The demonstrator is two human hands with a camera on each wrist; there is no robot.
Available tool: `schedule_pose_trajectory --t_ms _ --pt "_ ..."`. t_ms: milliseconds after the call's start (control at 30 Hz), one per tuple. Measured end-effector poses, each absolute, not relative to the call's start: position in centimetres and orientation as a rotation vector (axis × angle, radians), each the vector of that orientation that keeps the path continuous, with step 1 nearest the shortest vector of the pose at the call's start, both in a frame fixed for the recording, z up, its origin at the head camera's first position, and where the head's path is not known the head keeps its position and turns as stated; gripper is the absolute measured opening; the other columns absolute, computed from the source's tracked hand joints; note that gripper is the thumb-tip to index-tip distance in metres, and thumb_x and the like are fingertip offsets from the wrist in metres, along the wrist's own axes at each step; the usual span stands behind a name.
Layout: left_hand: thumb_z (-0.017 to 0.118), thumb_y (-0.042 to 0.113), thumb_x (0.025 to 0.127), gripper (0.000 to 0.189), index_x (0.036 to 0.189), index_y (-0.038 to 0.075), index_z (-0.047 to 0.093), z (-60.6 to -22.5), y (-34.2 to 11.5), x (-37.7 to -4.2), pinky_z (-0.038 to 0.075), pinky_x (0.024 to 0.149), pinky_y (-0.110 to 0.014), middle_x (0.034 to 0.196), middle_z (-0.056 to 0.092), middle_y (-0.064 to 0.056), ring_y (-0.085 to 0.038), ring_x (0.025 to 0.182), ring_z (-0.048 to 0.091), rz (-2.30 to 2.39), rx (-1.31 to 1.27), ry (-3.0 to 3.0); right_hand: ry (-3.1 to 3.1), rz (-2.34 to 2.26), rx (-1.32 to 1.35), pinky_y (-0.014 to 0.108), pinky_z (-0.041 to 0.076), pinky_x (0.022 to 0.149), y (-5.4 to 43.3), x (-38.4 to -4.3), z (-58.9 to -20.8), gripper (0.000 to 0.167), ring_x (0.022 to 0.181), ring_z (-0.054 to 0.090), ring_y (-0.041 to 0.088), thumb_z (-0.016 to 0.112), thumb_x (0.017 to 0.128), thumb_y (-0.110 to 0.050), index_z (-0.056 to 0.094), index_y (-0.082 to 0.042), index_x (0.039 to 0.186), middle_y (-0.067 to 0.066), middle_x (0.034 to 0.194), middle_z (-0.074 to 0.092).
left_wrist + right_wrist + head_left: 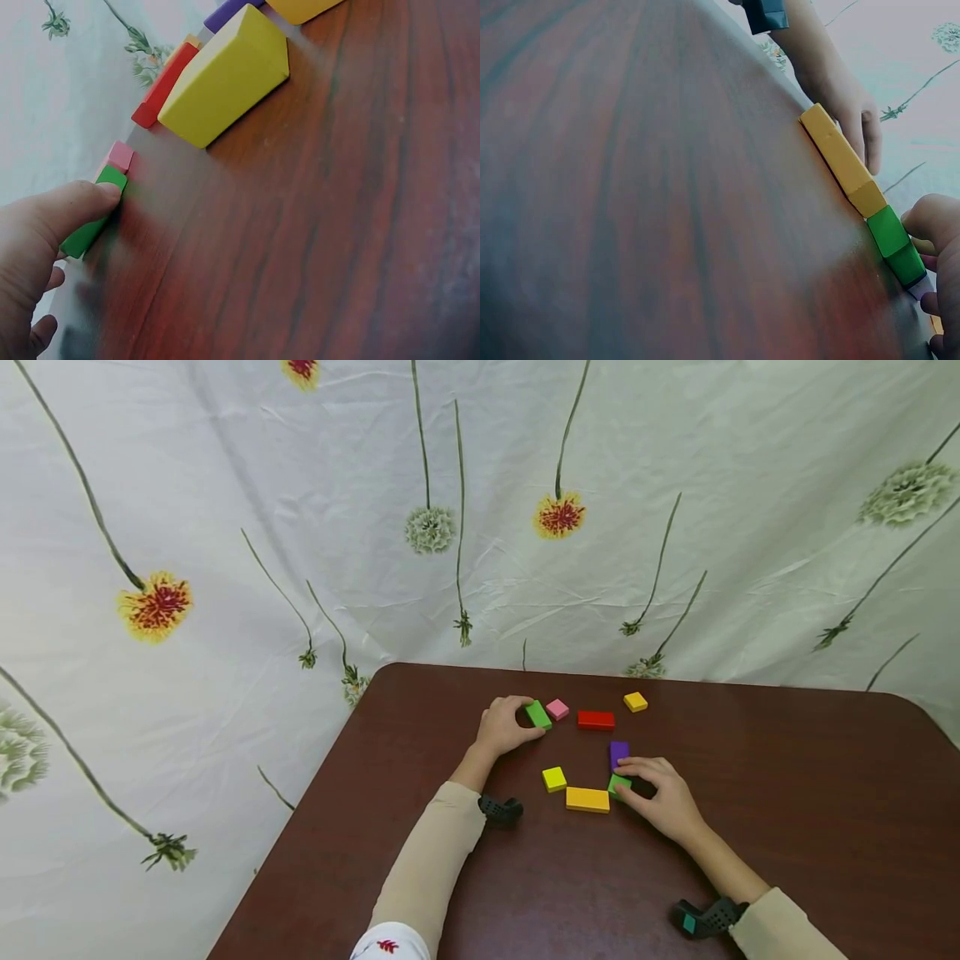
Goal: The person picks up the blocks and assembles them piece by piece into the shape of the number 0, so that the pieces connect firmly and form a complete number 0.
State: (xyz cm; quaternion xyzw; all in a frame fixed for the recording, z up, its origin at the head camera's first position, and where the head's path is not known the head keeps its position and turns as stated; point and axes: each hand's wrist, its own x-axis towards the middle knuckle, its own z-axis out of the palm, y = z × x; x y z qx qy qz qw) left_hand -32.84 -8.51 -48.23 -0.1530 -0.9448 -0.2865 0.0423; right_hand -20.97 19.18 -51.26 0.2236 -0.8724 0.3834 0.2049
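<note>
My left hand (504,725) pinches a green rectangular block (538,714) between thumb and fingers, close beside a small pink block (557,709). In the left wrist view the thumb lies along that green block (96,217). Nearer the front, my right hand (663,793) has thumb and fingers on either side of a small green block (618,786). This one sits between the end of an orange rectangular block (588,800) and a purple block (618,755). The right wrist view shows the green block (895,241) at the orange block's end (844,159).
A red block (596,720) lies right of the pink one, with a small yellow-orange block (635,702) farther back. A yellow block (554,779) sits left of the orange block. Behind the brown table (787,793) hangs a flowered cloth (337,468).
</note>
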Motion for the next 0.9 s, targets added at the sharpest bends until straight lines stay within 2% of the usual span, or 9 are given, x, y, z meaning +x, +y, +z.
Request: schedule_pose_trajectory --t_ms 167,333,567,900 --pt "0.077 0.037 0.082 0.058 0.132 0.013 0.06 -48.5 -8.8 -32.5 0.036 0.102 -0.052 0.132 0.059 -0.006 -0.029 0.121 0.048 -0.906 -0.51 -2.87 -2.438 1.061 0.624 0.048 0.046 0.084 19.2 -21.0 -51.3 0.023 0.101 0.056 0.023 0.08 0.079 -0.008 0.075 -0.008 0.102 0.006 0.114 0.069" --pt "0.077 0.039 0.082 0.058 0.131 0.014 0.062 -48.5 -8.9 -31.7 0.037 0.098 -0.051 0.132 0.06 -0.004 -0.028 0.121 0.048 -0.888 -0.569 -2.852 -2.437 1.066 0.619 0.046 0.046 0.084 19.2 -21.1 -51.3 0.023 0.101 0.056 0.023 0.08 0.079 -0.008 0.075 -0.009 0.102 0.006 0.114 0.069" --pt "0.08 0.038 0.079 0.057 0.128 0.013 0.064 -48.4 -8.9 -30.5 0.038 0.1 -0.048 0.128 0.061 -0.003 -0.026 0.118 0.049 -0.912 -0.677 -2.858 -2.441 1.06 0.613 0.048 0.046 0.084 19.3 -21.1 -51.4 0.024 0.101 0.056 0.023 0.08 0.079 -0.008 0.075 -0.009 0.102 0.005 0.114 0.069" --pt "0.08 0.039 0.079 0.058 0.13 0.017 0.063 -48.3 -9.1 -29.9 0.037 0.101 -0.048 0.129 0.061 0.001 -0.023 0.117 0.048 -0.917 -0.888 -2.879 -2.449 1.065 0.609 0.05 0.046 0.084 19.2 -21.0 -51.3 0.024 0.102 0.056 0.023 0.079 0.079 -0.008 0.075 -0.009 0.102 0.006 0.115 0.069"
